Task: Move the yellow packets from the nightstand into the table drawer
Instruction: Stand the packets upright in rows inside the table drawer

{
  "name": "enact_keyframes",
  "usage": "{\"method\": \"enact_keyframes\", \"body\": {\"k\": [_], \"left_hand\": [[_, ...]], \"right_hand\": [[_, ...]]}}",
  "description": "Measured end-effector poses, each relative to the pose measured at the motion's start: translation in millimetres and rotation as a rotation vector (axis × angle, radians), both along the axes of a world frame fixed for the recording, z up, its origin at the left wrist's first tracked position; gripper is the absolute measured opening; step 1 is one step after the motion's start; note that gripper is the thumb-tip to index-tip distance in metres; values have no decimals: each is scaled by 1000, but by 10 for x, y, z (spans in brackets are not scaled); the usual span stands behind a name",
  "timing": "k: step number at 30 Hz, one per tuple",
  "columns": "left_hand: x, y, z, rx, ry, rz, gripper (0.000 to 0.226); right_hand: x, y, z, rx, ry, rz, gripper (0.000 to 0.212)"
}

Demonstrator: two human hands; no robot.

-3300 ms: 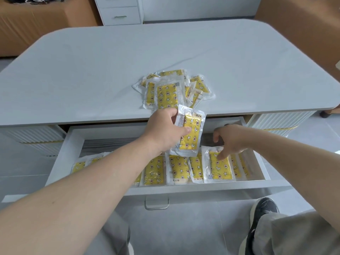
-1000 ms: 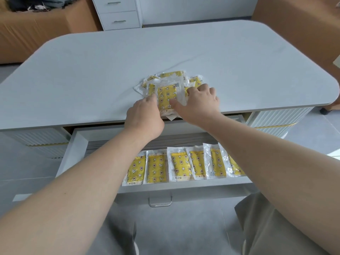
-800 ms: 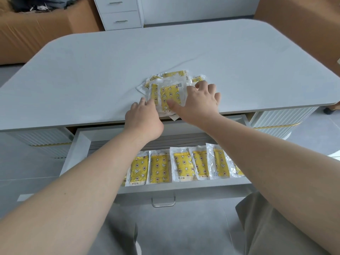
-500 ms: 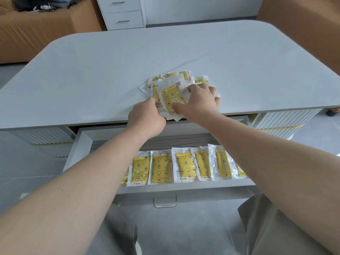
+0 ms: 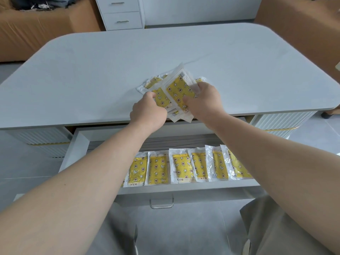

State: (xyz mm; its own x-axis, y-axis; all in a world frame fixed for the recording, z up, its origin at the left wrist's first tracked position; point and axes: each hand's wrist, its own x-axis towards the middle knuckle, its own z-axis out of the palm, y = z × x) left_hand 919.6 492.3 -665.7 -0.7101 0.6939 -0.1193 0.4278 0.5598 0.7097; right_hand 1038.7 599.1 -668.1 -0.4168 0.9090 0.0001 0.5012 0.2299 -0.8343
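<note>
Both arms extended over open drawer. R hand fingers pinch tilted packets above bench edge; L hand curled, gripping stack's lower-left. More packets lie in drawer.

A white drawer cabinet stands beyond, flanked by brown upholstered furniture.

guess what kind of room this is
Probably a home bedroom or living room: a pale table with an open drawer, a white drawer unit by the wall, and brown upholstered furniture.
</note>
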Motion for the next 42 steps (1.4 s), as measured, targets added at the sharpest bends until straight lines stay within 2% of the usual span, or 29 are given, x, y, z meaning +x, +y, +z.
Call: {"method": "enact_keyframes", "body": {"k": [3, 6, 9, 14, 17, 19, 23, 26, 28, 31, 35, 36, 37, 40, 42], "left_hand": [[20, 39, -14, -45, 23, -24, 72], [62, 76, -42, -134, 241, -125, 52], [88, 116, -92, -203, 435, -236, 53], [89, 171, -152, -255, 498, -262, 56], [114, 187, -133, -210, 460, -225, 56], [157, 183, -77, -30, 394, -190, 58], [267, 162, 114, 322, -102, -155, 67], [309, 144, 193, 551, -464, -56, 47], [305, 119, 225, 619, -567, -24, 21], [301, 45, 227, 561, -529, -78, 18], [274, -80, 166, 406, -378, -231, 34], [271, -109, 159, 357, -358, -279, 39], [263, -134, 147, 311, -349, -327, 45], [261, -213, 118, 204, -346, -397, 64], [295, -254, 125, 138, -258, -408, 60]], "right_hand": [[58, 0, 21, -23, 67, -3, 25], [105, 2, 32, -50, 137, -18, 26], [153, 28, 71, -79, 226, -40, 16], [235, 154, 181, -207, 444, -94, 20], [305, 218, 256, -320, 635, -94, 22], [351, 230, 303, -418, 751, -66, 20], [412, 132, 335, -571, 818, 43, 26], [444, 52, 323, -619, 750, 143, 23], [466, 37, 317, -580, 660, 157, 14], [540, 43, 336, -489, 492, 168, 19], [721, 70, 365, -465, 273, 332, 54], [766, 74, 361, -471, 239, 373, 58], [807, 70, 353, -490, 227, 403, 55], [909, 35, 345, -507, 154, 441, 30], [972, 37, 321, -457, 80, 455, 23]]}}
